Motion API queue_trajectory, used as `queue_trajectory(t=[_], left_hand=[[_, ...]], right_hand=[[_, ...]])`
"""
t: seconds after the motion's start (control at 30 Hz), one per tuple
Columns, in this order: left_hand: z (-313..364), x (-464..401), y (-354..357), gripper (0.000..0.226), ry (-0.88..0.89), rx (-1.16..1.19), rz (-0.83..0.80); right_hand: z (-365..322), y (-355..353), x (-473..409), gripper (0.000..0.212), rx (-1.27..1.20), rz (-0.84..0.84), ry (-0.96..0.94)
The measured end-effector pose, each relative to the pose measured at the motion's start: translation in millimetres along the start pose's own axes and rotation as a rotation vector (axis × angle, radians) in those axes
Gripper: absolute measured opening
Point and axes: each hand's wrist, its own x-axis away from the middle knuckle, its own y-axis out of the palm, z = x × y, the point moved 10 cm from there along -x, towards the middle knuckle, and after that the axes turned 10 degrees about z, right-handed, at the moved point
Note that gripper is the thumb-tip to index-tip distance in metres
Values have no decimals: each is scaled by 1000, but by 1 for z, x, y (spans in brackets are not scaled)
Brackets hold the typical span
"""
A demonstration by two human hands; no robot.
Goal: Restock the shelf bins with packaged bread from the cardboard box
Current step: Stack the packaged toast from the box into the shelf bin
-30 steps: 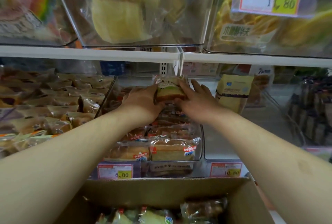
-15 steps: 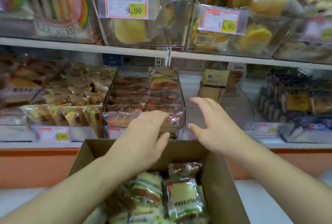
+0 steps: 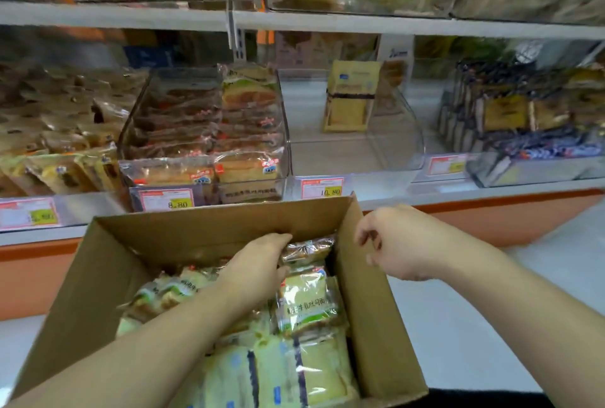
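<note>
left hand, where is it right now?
Head view: the left hand is inside the cardboard box, toward its far right corner, resting on the bread packs there, below the 8.80 bin.

Price tags: I see 8.80 tag [image 3: 168,199] and 10.80 tag [image 3: 322,187] on the shelf edge.
Far right: dark-wrapped packs [image 3: 510,119], too blurred to read.

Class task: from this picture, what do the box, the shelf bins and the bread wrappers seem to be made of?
Cardboard box: matte brown cardboard, creased flaps.
Shelf bin: clear rigid plastic, probably acrylic; contents show through.
Bread wrapper: thin glossy printed plastic film, crinkled and glinting.
</note>
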Motion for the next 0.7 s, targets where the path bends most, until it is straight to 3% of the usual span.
queue_trajectory(t=[0.17, 0.4, 0.7], left_hand=[[-6, -19, 31, 61, -33, -36, -17], [-5, -16, 38, 28, -8, -55, 61], [5, 3, -52, 11, -42, 73, 214]], right_hand=[[3, 1, -8, 26, -3, -34, -7], [3, 0, -15, 19, -43, -59, -59], [-3, -4, -14, 22, -70, -54, -58]])
